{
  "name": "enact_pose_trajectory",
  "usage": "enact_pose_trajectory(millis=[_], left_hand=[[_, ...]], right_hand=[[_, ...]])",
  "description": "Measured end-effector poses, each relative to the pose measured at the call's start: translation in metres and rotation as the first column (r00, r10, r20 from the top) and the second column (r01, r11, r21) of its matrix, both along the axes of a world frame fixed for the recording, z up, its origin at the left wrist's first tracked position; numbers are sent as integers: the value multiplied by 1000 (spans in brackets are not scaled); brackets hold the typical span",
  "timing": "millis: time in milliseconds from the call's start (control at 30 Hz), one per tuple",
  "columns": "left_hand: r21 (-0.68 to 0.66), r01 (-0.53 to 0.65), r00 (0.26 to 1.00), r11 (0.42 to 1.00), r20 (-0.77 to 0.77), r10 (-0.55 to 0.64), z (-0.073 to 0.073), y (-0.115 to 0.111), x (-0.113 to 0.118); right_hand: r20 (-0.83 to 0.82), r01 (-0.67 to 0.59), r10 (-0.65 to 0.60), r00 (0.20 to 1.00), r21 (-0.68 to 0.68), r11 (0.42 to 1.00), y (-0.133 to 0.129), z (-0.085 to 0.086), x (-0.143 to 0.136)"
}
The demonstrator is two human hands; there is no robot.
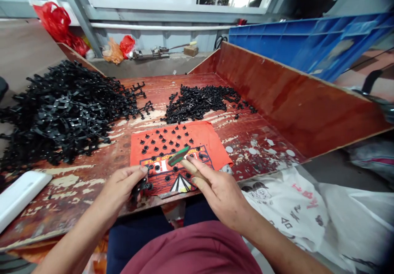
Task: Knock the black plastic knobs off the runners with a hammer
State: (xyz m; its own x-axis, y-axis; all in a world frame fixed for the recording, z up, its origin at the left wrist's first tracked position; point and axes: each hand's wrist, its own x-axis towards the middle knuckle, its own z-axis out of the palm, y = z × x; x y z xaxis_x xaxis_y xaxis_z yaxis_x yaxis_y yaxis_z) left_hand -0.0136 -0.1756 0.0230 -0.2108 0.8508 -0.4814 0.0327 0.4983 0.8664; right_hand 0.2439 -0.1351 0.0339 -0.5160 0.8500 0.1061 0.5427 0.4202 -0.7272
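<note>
A red printed cloth (212, 136) lies at the table's front edge, with several small black round pieces (164, 140) standing on it, spaced apart. My left hand (127, 183) is closed on a black plastic part (142, 187) beside the cloth's lower left corner. Part of that piece is hidden by the fingers. Above the right side of the cloth, my right hand (215, 183) grips the pale handle of a tool (180, 155). The tool's green and brown head points left over the black pieces.
A big heap of black linked parts (70, 109) covers the left side. A smaller black pile (198, 101) lies behind the cloth. Wooden boards (277, 93) wall the right side. A white box-like object (23, 196) sits at front left; a blue crate (295, 44) stands back right.
</note>
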Motion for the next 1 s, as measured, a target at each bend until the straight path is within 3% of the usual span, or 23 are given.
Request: enact_pose_trajectory(millis=[200,533,700,867,1000], left_hand=[[-27,25,997,999,-79,-27,-7,18,3],[-27,96,985,995,-140,-99,-29,19,-4],[-2,158,963,987,-219,-154,-35,19,-9],[-10,160,963,987,-218,-158,-33,20,-7],[9,148,968,989,-208,-143,-27,21,-2]], right_hand=[[52,-8,7,999,15,1000,2,-1,1],[165,-88,82,983,30,996,10,3,-8],[146,-118,97,985,143,983,14,9,-26],[277,-163,120,953,137,977,14,4,-40],[215,-164,121,969,193,968,13,7,-41]])
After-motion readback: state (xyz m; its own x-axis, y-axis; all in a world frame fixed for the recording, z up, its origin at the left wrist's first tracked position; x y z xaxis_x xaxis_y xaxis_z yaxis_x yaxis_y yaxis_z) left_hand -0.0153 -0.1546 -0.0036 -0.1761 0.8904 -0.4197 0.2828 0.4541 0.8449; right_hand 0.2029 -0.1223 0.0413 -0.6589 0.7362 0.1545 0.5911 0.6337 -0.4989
